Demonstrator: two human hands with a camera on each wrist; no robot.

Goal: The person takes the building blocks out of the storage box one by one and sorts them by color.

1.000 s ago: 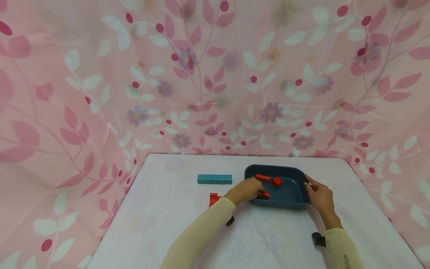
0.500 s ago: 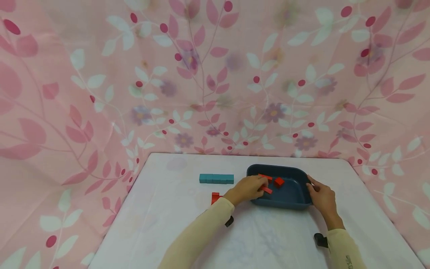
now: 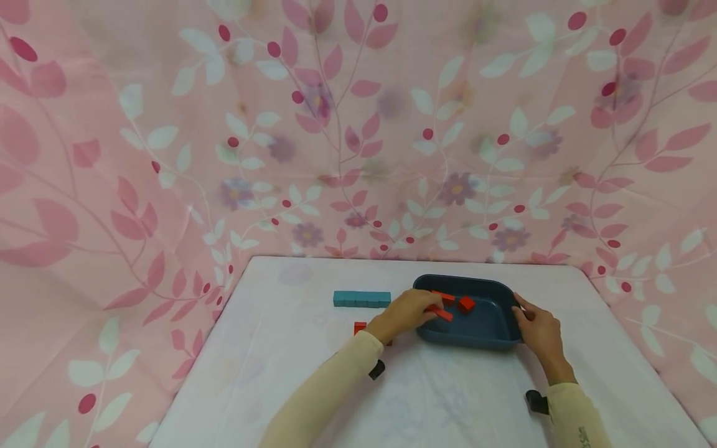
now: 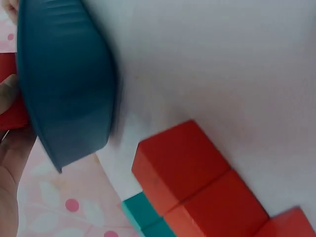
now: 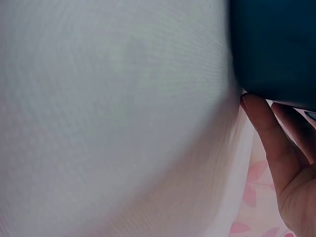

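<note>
Over the left end of a dark blue tray [image 3: 470, 341], my left hand [image 3: 407, 309] pinches a long red block [image 3: 443, 313]. In the left wrist view, the thumb presses on the held red block [image 4: 7, 116] beyond the tray wall [image 4: 69, 89]. My right hand [image 3: 541, 333] grips the tray's right end, thumb at the rim; in the right wrist view its fingers touch the outside near the bottom. Inside the tray lie a red bar [image 3: 445, 298] and a small red cube [image 3: 466, 304].
A row of joined teal blocks [image 3: 361, 299] lies left of the tray. Nearer, red blocks [image 3: 360, 327] are partly hidden behind the left wrist; the left wrist view shows the red blocks [image 4: 192, 173] in a row. A pink floral cloth [image 3: 358, 155] hangs behind the white table [image 3: 269, 348].
The left hand has raised the long red block from the tray floor and drawn back slightly left. The right hand keeps its hold on the tray. The head view has shifted a little.
</note>
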